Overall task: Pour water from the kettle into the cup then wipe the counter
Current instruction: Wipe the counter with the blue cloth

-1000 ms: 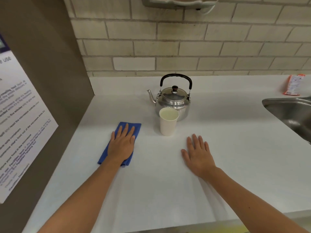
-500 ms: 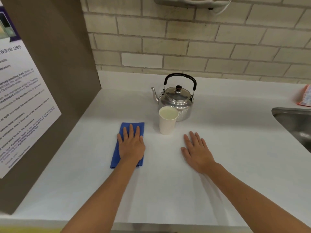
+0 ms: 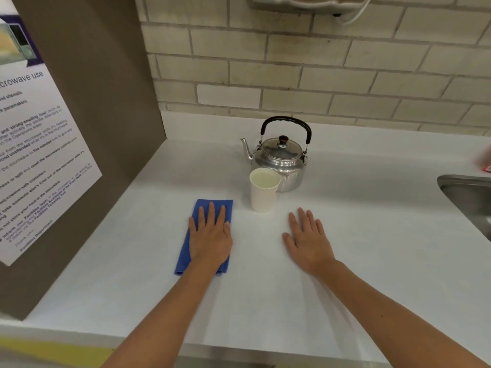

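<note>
A shiny metal kettle [image 3: 280,158] with a black handle stands upright near the back of the white counter [image 3: 358,229]. Directly in front of it a white paper cup [image 3: 263,192] holds water. A folded blue cloth [image 3: 204,208] lies left of the cup. My left hand [image 3: 211,236] presses flat on the cloth, fingers spread, covering most of it. My right hand [image 3: 308,240] rests flat on the bare counter, just right of and nearer than the cup, holding nothing.
A brown side panel [image 3: 106,115] with a printed microwave notice [image 3: 32,160] walls off the left. A brick wall [image 3: 318,70] runs behind. A steel sink [image 3: 470,197] sits at the right edge, with a red packet [image 3: 487,163] beyond it. The counter's front edge is close below.
My left hand and the cloth have slid a little to the right, toward the cup. The view has shifted left and down. My right hand, the cup and the kettle stay put.
</note>
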Motion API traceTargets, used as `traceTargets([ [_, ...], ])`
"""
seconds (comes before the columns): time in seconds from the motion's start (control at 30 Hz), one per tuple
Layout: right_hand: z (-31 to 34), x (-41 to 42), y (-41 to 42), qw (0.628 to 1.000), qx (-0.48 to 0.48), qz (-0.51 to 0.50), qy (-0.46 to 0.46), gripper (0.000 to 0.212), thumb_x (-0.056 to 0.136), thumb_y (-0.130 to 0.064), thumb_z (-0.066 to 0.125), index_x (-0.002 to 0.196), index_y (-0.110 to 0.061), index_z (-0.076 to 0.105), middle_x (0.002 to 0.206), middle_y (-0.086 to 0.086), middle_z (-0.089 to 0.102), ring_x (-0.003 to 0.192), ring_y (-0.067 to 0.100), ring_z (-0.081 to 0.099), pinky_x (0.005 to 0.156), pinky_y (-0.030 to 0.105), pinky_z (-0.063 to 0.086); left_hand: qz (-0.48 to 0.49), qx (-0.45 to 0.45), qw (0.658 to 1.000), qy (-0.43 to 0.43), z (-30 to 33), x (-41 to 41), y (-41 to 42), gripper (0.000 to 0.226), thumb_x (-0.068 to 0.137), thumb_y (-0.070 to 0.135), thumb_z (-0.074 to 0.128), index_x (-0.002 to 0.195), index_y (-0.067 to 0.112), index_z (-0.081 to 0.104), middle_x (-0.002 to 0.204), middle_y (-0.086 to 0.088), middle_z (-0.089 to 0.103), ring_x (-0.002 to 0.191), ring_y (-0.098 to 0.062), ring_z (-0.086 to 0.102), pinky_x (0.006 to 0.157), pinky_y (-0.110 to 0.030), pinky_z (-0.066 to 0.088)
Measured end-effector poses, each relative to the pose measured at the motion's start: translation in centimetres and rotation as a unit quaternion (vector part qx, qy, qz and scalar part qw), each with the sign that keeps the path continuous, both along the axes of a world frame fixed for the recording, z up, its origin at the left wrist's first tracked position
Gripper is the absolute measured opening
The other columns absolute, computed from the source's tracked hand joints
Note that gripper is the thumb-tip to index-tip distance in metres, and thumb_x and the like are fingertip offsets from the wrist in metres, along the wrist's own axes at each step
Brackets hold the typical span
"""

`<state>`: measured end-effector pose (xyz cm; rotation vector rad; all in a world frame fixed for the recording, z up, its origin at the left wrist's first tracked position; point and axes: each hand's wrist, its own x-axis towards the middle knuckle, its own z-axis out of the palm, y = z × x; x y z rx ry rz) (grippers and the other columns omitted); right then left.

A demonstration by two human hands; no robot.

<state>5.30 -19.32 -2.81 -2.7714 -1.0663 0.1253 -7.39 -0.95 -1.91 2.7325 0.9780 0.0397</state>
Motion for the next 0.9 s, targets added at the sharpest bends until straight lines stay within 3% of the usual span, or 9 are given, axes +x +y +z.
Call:
traceTargets([
  [0.2, 0.0, 0.1, -0.1, 1.0, -0.008, 0.006, 0.004, 0.061, 0.098, -0.042, 0.022, 0.15, -0.015, 0.001, 0.159, 0.01, -0.005, 0.146, 0.026, -0.009, 0.118, 0.038, -0.005, -0.135, 0.019, 0.99, -0.023, -1.6, -3.3, -2.3, 0.051, 0.1, 0.037, 0.013, 0.149, 0.031, 0.0, 0.16, 0.006, -0.006, 0.148, -0.016, -0.008, 0.119, -0.038, -0.005],
  [0.37, -0.1, 0.0, 0.0, 1.0, -0.006, 0.005, -0.002, 0.062, 0.098, -0.042, 0.022, 0.15, -0.014, 0.003, 0.159, 0.012, -0.004, 0.146, 0.028, -0.008, 0.118, 0.04, -0.004, -0.02, 0.014, 1.0, -0.009, -0.5, -2.6, 0.4, 0.052, 0.1, 0.034, 0.013, 0.15, 0.026, 0.0, 0.161, -0.001, -0.005, 0.148, -0.021, -0.006, 0.12, -0.042, -0.001],
  [0.73, 0.3, 0.3, -0.1, 0.999, -0.032, 0.011, 0.02, 0.063, 0.099, -0.043, 0.02, 0.149, -0.014, -0.003, 0.159, 0.012, -0.009, 0.145, 0.028, -0.011, 0.118, 0.04, -0.004, 0.039, -0.051, 0.997, -0.039, 0.0, 1.6, -11.4, 0.052, 0.1, 0.033, 0.01, 0.15, 0.02, -0.002, 0.16, -0.005, -0.008, 0.148, -0.028, -0.011, 0.118, -0.049, -0.007],
  [0.83, 1.7, 0.1, 0.0, 0.998, -0.024, 0.007, 0.057, 0.061, 0.1, -0.04, 0.022, 0.149, -0.012, -0.001, 0.159, 0.012, -0.008, 0.145, 0.028, -0.012, 0.119, 0.041, -0.004, 0.047, -0.118, 0.985, -0.114, 1.3, 1.7, -9.4, 0.05, 0.101, 0.028, 0.014, 0.15, 0.017, 0.011, 0.161, -0.004, 0.001, 0.148, -0.025, -0.001, 0.12, -0.046, 0.001],
  [0.9, 2.5, -0.9, 0.8, 0.999, 0.007, 0.019, 0.031, 0.059, 0.1, -0.036, 0.025, 0.149, -0.01, 0.005, 0.159, 0.014, -0.003, 0.145, 0.029, -0.009, 0.118, 0.041, -0.001, 0.062, -0.11, 0.972, -0.196, 2.4, 1.3, -5.7, 0.048, 0.101, 0.024, 0.017, 0.147, 0.014, 0.023, 0.16, -0.006, 0.012, 0.148, -0.026, 0.007, 0.12, -0.043, 0.007],
])
